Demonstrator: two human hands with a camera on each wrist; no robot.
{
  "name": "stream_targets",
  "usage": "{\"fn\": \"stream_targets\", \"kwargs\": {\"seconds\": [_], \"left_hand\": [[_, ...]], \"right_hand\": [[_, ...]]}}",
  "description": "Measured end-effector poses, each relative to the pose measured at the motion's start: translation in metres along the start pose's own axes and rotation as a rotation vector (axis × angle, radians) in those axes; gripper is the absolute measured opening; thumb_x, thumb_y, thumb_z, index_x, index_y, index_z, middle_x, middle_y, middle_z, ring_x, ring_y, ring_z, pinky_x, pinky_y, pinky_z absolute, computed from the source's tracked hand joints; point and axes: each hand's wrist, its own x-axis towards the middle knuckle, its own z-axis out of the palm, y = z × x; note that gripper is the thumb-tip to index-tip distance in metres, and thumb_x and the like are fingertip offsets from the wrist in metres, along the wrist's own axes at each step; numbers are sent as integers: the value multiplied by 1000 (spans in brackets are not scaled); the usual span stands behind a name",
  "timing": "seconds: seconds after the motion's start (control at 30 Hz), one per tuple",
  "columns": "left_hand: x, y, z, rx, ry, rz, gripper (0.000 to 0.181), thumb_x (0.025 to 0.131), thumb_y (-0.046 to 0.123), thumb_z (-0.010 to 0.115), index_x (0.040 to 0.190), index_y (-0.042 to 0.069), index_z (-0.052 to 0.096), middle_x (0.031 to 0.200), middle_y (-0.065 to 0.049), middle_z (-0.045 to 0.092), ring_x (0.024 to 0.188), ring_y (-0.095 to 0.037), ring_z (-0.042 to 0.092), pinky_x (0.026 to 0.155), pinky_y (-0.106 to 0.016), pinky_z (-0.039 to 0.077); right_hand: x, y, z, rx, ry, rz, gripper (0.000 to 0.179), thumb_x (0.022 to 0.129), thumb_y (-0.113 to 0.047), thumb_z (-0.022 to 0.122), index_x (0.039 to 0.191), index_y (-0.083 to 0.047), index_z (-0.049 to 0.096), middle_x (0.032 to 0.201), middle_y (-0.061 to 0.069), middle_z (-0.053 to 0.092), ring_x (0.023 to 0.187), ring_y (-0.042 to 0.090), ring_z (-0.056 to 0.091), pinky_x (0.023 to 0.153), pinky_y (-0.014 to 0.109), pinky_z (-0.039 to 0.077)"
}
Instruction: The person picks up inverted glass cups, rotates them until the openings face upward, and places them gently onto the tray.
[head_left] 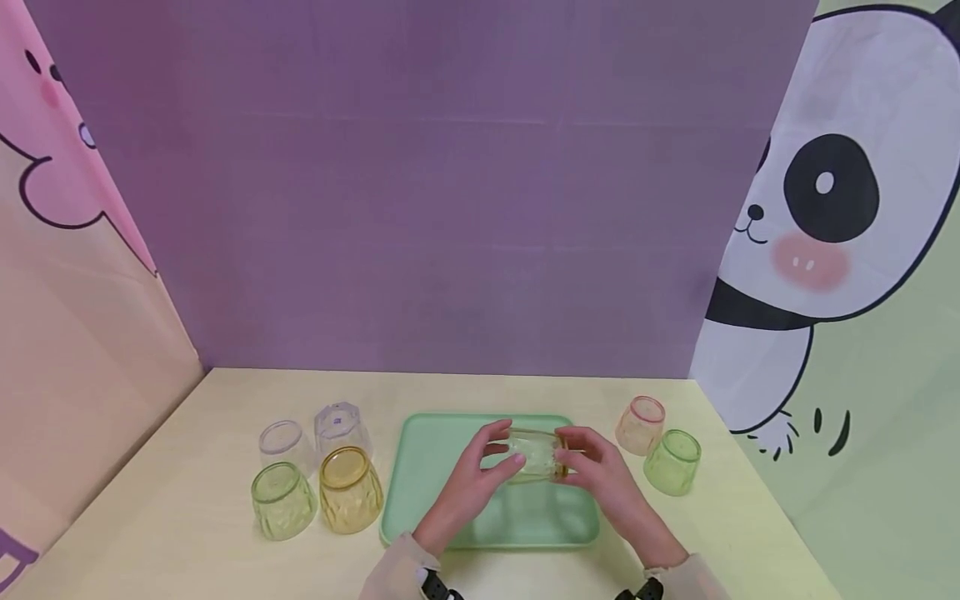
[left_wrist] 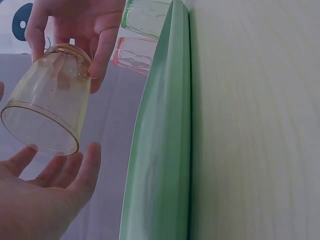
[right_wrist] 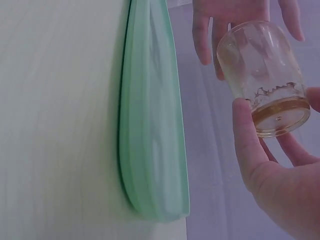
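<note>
A pale amber drinking glass (head_left: 535,454) lies on its side in the air above a mint-green tray (head_left: 431,492). My right hand (head_left: 606,477) grips it near the thick base, thumb and fingers spread around it, as the right wrist view also shows. The mouth of the glass (left_wrist: 47,100) points toward my left hand (head_left: 474,477). That hand's fingers are loosely spread with the fingertips right at the rim in the left wrist view. From the right wrist side, the left hand (right_wrist: 235,12) appears behind the rim with its fingers extended.
Left of the tray stand a green glass (head_left: 283,502), a yellow glass (head_left: 350,492) and two pale purple glasses, one faceted (head_left: 341,427), one round (head_left: 285,446). A pink glass (head_left: 641,425) and another green glass (head_left: 672,463) stand to the right. A purple wall (head_left: 450,208) closes the back.
</note>
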Motion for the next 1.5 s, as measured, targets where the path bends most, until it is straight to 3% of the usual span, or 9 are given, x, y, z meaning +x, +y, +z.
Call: {"fn": "stream_targets", "kwargs": {"seconds": [0.23, 0.4, 0.67, 0.83, 0.93, 1.23, 1.5], "left_hand": [[-2, -2, -4, -10, -8, -21, 57, 99, 28, 66, 150, 13, 44, 145, -12, 50, 129, -32, 51, 95, -42, 50], [0, 0, -7, -11, 7, -15, 54, 99, 26, 67, 147, 11, 47, 140, -11, 53, 127, -30, 52, 97, -42, 49], [3, 2, -12, 18, 51, 4, 52, 97, 24, 69, 143, 8, 51, 133, -13, 57, 123, -33, 55, 95, -42, 50], [3, 8, -16, 57, 89, -8, 53, 95, 27, 72, 141, 9, 53, 132, -10, 58, 121, -33, 56, 93, -41, 52], [3, 11, -19, 101, 108, -4, 53, 94, 28, 73, 140, 8, 54, 129, -11, 59, 120, -35, 56, 92, -41, 53], [8, 17, -27, 244, 173, 29, 54, 91, 29, 74, 137, 7, 56, 125, -14, 59, 114, -34, 57, 89, -42, 53], [12, 27, -35, 335, 186, 50, 57, 91, 29, 75, 139, 6, 55, 123, -15, 56, 113, -35, 56, 85, -39, 54]], "right_hand": [[1, 6, 3, 39, -13, 18, 41, 95, -7, 65, 133, 8, 55, 117, 15, 59, 97, 20, 64, 84, 44, 60], [5, 5, 3, 47, -50, 13, 45, 97, -11, 64, 135, 9, 53, 120, 16, 57, 100, 21, 63, 88, 47, 58], [8, -4, 2, -24, -112, -4, 46, 98, -13, 63, 136, 9, 51, 127, 23, 55, 105, 21, 63, 90, 44, 58], [9, -9, -3, -48, -136, -15, 44, 99, -14, 62, 135, 9, 52, 128, 24, 56, 106, 22, 65, 96, 53, 53], [10, -11, -8, -71, -134, -15, 42, 99, -14, 63, 134, 8, 54, 127, 24, 57, 108, 29, 66, 96, 54, 53], [11, -20, -21, -331, -92, -78, 38, 97, -14, 67, 128, 6, 60, 121, 20, 65, 102, 30, 69, 85, 33, 59], [11, -27, -32, -593, -33, -124, 29, 94, -16, 71, 119, -3, 68, 110, 8, 70, 97, 22, 70, 83, 32, 55]]}}
